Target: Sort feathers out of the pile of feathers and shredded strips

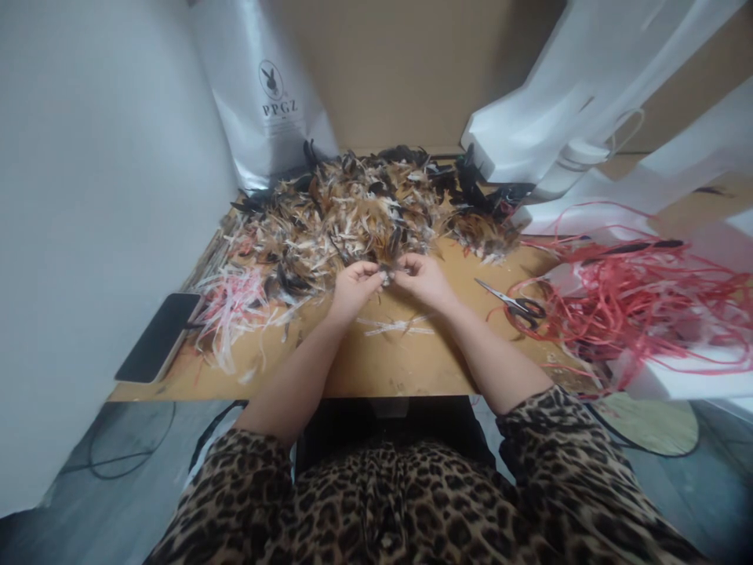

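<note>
My left hand point(358, 287) and my right hand point(422, 279) meet at the near edge of a big heap of brown, black and white feathers point(358, 212). Fingertips of both hands pinch the pale quill ends of a small bunch of feathers point(386, 276) between them. Brown tips of this bunch seem to point away from me, merging with the heap behind. On the tabletop just below my hands lie a few thin white strips point(397, 326). Fine detail between the fingers is too small to make out.
Scissors point(511, 301) with black handles lie right of my right arm, beside a tangle of red strings point(647, 306). Pink and white strips point(232, 306) and a dark phone point(158, 337) are at the left. Behind the heap stands a silvery bag point(271, 102).
</note>
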A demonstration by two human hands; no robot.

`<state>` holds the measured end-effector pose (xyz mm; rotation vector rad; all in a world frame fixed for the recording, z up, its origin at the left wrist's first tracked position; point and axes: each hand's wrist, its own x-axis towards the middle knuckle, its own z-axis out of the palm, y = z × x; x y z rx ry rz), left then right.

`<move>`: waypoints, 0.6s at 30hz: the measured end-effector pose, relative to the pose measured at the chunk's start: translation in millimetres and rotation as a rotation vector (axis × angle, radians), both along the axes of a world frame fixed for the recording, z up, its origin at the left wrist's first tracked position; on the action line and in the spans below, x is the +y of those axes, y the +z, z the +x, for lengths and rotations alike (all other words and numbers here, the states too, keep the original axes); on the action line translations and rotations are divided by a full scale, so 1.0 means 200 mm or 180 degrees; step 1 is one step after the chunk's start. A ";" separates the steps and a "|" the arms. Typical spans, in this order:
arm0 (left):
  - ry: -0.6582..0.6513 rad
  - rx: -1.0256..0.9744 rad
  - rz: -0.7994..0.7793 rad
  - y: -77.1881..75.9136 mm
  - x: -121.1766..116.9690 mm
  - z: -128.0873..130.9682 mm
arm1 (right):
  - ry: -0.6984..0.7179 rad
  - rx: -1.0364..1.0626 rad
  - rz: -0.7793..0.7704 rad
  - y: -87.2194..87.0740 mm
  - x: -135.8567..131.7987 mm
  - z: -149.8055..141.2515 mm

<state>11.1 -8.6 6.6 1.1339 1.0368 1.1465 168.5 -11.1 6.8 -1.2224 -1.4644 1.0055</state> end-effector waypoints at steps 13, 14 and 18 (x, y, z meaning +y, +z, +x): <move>0.0085 -0.0416 -0.0147 0.00 0.00 0.02 | 0.0109 0.1047 -0.0582 0.02 -0.01 -0.06; 0.0068 -0.0412 -0.0125 -0.01 0.00 0.02 | 0.0118 0.1003 -0.0559 0.01 -0.01 -0.06; 0.0066 -0.0410 -0.0084 -0.02 0.01 0.02 | 0.0041 0.0619 -0.0367 0.01 -0.01 -0.03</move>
